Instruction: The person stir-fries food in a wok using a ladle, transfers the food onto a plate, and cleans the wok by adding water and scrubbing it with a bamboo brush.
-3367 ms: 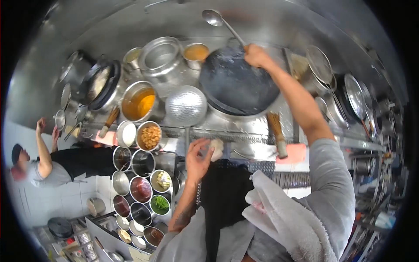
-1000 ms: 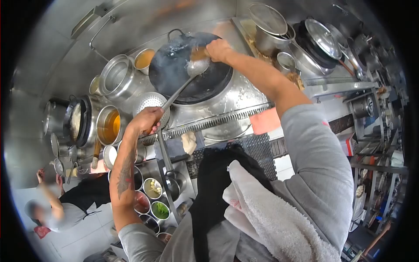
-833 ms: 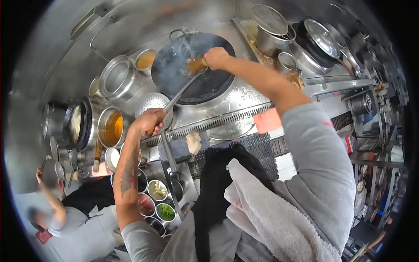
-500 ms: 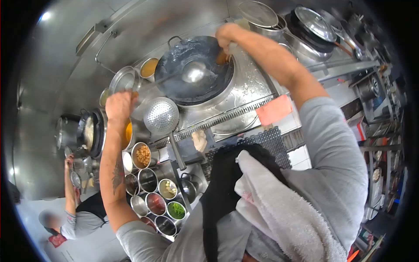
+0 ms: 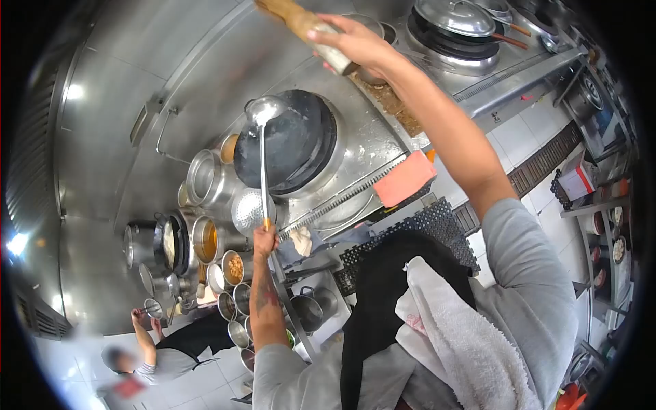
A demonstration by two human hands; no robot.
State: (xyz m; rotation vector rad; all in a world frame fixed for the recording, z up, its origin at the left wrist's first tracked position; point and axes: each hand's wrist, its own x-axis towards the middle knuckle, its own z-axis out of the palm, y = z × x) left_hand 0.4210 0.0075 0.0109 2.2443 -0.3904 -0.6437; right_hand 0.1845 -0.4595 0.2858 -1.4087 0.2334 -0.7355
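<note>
My left hand (image 5: 265, 240) is closed round the handle of a long ladle (image 5: 264, 154), whose bowl lies over the upper left of the black wok (image 5: 287, 143). My right hand (image 5: 348, 42) grips a thick wooden brush (image 5: 301, 27), raised above the back right of the stove and clear of the wok. A perforated strainer (image 5: 251, 210) rests just in front of the wok, beside the ladle's handle. On the front ledge, right of my left hand, lies a crumpled pale cloth (image 5: 301, 241).
Metal pots (image 5: 205, 179) and food containers (image 5: 233, 268) stand on the left. A co-worker (image 5: 160, 355) is at the far left. A pink cloth (image 5: 404, 179) hangs over the front edge. Lidded wok (image 5: 454, 16) at back right; shelves (image 5: 608, 205) at far right.
The brush has left the wok and is lifted up to the back with my right hand. My left hand has swung the ladle more upright, its bowl now toward the wok's far left edge.
</note>
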